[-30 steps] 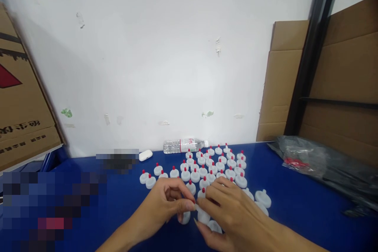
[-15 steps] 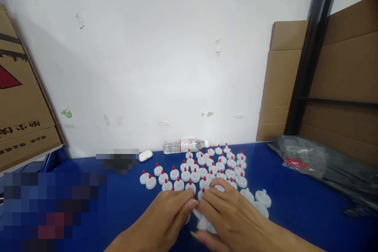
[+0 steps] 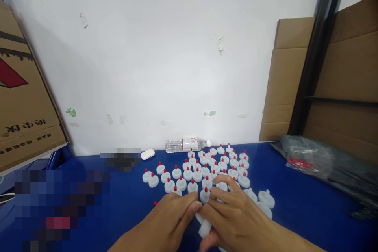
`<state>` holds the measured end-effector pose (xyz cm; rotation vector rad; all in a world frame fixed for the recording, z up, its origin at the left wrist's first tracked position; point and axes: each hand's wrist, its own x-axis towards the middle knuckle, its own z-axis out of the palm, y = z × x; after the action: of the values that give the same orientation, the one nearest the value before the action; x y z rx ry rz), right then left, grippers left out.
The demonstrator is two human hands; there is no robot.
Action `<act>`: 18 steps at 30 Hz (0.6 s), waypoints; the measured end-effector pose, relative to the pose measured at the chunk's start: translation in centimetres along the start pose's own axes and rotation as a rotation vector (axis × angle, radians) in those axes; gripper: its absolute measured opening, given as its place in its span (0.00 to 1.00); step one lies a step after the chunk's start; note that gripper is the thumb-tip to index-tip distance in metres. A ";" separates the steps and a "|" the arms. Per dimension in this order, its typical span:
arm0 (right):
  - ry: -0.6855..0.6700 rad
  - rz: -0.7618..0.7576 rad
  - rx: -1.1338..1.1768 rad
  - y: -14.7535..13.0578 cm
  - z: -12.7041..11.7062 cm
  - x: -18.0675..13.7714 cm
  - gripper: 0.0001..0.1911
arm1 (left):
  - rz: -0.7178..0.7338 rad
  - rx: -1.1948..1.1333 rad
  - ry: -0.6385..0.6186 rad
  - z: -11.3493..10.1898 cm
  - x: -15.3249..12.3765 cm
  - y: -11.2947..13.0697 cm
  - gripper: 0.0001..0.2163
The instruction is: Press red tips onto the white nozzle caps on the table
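My left hand (image 3: 173,216) and my right hand (image 3: 236,214) meet low in the middle of the view, fingertips touching. Between the right thumb and curled fingers a translucent white nozzle cap (image 3: 204,228) shows in part. The left thumb presses against the bent index finger; whatever that pinch holds is hidden. Beyond the hands stand many white caps with red tips (image 3: 192,186), upright on the blue table (image 3: 124,201). Beside the right wrist lie several white caps without red tips (image 3: 266,199).
A clear water bottle (image 3: 174,145) lies along the wall, near a white earbud case (image 3: 148,154). On the right, a clear bag of red pieces (image 3: 301,163) rests on dark plastic sheeting (image 3: 348,185). Cardboard boxes (image 3: 32,118) flank both sides. Blurred patches cover the left side.
The view has shifted slightly. My right thumb has drawn in below the white cap. A red tip now shows to the left of my left hand. Both hands stay together.
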<state>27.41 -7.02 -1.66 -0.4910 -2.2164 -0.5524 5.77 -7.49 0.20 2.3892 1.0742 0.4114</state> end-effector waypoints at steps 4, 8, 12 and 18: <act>-0.025 -0.024 -0.006 0.0 0.1 -0.1 0.27 | 0.037 0.036 0.028 0.1 0.0 -0.2 0.24; -0.003 -0.053 -0.027 0.0 0.3 -0.1 0.29 | 0.086 0.082 0.070 0.4 -0.1 -0.4 0.25; -0.022 -0.078 -0.074 0.2 -0.1 0.1 0.29 | 0.152 0.121 0.130 0.6 0.2 -0.6 0.23; -0.089 -0.031 -0.080 0.6 -1.1 0.6 0.15 | 0.275 0.271 0.191 0.0 0.7 -0.4 0.19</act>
<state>27.97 -7.03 -0.37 -0.5323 -2.2965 -0.6488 5.98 -6.77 0.02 2.7995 0.9312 0.6353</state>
